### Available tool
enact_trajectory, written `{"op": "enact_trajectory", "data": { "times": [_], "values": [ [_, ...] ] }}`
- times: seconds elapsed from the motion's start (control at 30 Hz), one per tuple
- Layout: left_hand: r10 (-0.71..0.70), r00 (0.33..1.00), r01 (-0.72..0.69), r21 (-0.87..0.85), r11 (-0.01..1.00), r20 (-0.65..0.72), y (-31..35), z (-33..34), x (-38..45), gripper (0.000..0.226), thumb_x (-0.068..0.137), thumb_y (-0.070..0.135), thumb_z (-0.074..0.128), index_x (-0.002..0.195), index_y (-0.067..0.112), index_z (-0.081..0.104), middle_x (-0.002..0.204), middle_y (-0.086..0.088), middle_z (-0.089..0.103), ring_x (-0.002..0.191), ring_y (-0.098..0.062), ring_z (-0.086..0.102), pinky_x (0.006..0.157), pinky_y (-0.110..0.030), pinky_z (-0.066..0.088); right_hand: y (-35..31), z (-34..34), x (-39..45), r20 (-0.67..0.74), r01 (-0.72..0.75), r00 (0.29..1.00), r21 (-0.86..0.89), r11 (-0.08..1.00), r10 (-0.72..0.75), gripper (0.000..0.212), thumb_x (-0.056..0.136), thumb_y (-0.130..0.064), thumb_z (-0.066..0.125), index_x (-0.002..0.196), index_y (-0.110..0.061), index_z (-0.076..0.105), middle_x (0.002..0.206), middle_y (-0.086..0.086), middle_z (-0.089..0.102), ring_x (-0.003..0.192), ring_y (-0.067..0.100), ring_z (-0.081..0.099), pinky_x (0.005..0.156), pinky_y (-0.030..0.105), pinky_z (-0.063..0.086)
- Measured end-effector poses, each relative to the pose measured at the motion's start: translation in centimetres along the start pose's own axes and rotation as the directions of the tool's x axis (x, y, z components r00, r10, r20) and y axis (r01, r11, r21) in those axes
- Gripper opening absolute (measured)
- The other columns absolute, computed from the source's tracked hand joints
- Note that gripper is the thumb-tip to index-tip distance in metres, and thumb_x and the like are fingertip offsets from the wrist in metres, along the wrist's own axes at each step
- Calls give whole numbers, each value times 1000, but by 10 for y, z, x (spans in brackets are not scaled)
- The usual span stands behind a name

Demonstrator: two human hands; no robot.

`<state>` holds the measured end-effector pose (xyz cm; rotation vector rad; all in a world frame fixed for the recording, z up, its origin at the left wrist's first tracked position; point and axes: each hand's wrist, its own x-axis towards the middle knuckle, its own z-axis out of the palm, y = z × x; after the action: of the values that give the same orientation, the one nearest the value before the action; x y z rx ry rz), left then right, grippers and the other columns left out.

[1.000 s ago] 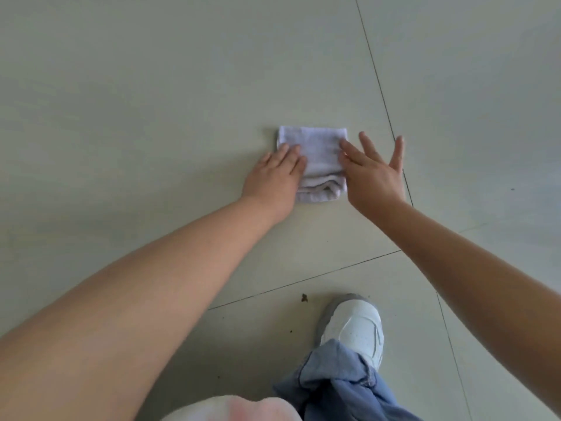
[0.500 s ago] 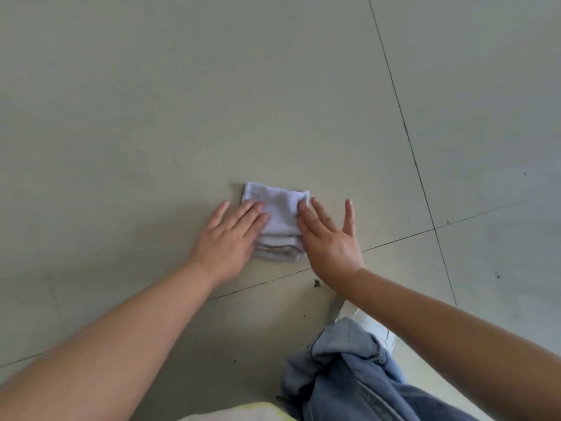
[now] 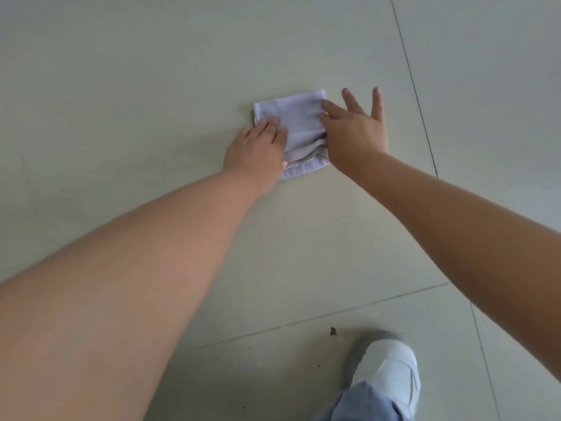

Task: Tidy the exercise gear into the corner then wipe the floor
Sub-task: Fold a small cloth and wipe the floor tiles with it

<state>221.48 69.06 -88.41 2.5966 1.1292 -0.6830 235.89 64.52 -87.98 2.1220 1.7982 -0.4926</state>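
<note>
Your left hand (image 3: 258, 147) and right hand (image 3: 353, 132), fingers straight, press the folded white terry cloth (image 3: 299, 129) flat on the pale tiled floor (image 3: 151, 86).

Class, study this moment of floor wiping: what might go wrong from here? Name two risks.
1. The small dark crumbs lie near the white shoe, well behind the folded white cloth, so they may be missed or trodden in.
2. The left hand and right hand press only the cloth's sides, so its loose folded layers may bunch.
</note>
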Motion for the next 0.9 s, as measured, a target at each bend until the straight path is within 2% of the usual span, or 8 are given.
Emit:
{"op": "enact_trajectory", "data": {
  "times": [0.2,0.5,0.63,0.7,0.73,0.8,0.87,0.9],
  "values": [
    [-4,994,10,-50,999,109,-4,-14,12,62,100,29,39,151,9,12,161,-8,3,149,-21,6,119,-31,11,-3,-1,10,64,87,995,-106,991,-80,55,99,-19,35,148,-2,16,158,12,12,148,26,5,119,42,-5],
    [-43,966,62,-68,996,253,5,-33,11,54,102,17,26,152,8,7,161,-9,-1,149,-22,3,118,-32,12,-2,-13,12,200,275,950,-161,948,-242,52,101,-11,26,144,13,8,153,32,1,145,41,2,119,42,-6],
    [-43,961,64,-70,995,274,3,-43,11,54,102,14,25,152,8,7,161,-9,-2,149,-21,3,117,-31,13,1,-19,15,273,245,940,-114,963,-207,54,101,-8,25,143,15,1,154,31,-1,145,40,0,119,40,-8],
    [-51,957,75,-73,994,285,3,-46,9,53,102,13,24,151,8,6,161,-8,-2,149,-21,2,118,-31,12,1,-15,14,224,195,958,-54,979,-178,57,98,-10,39,140,19,15,151,33,14,144,38,15,120,37,4],
    [-45,955,69,-71,995,292,4,-45,9,53,102,13,23,152,8,6,161,-8,-3,149,-21,2,118,-31,12,0,-13,14,211,157,966,-28,987,-148,61,87,-12,60,131,22,36,142,35,36,137,37,37,117,34,21],
    [-18,957,36,-58,998,288,3,-42,9,53,102,13,22,152,9,5,161,-7,-3,149,-20,2,118,-31,12,0,-13,14,172,128,978,-73,989,-114,62,49,-17,89,99,14,68,107,27,69,102,32,69,92,36,51],
    [4,965,12,-58,998,262,-2,-38,8,53,102,13,22,152,11,5,161,-6,-4,149,-19,2,118,-31,11,1,-14,12,156,125,981,-32,992,-118,61,66,-12,80,116,15,58,125,31,58,118,36,58,104,39,42],
    [15,968,0,-60,998,251,-4,-38,8,53,102,13,22,152,11,5,161,-5,-4,149,-19,2,119,-31,10,2,-10,11,136,127,983,8,992,-127,59,87,-10,60,135,15,37,144,30,36,137,36,37,117,37,22]
  ]
}}
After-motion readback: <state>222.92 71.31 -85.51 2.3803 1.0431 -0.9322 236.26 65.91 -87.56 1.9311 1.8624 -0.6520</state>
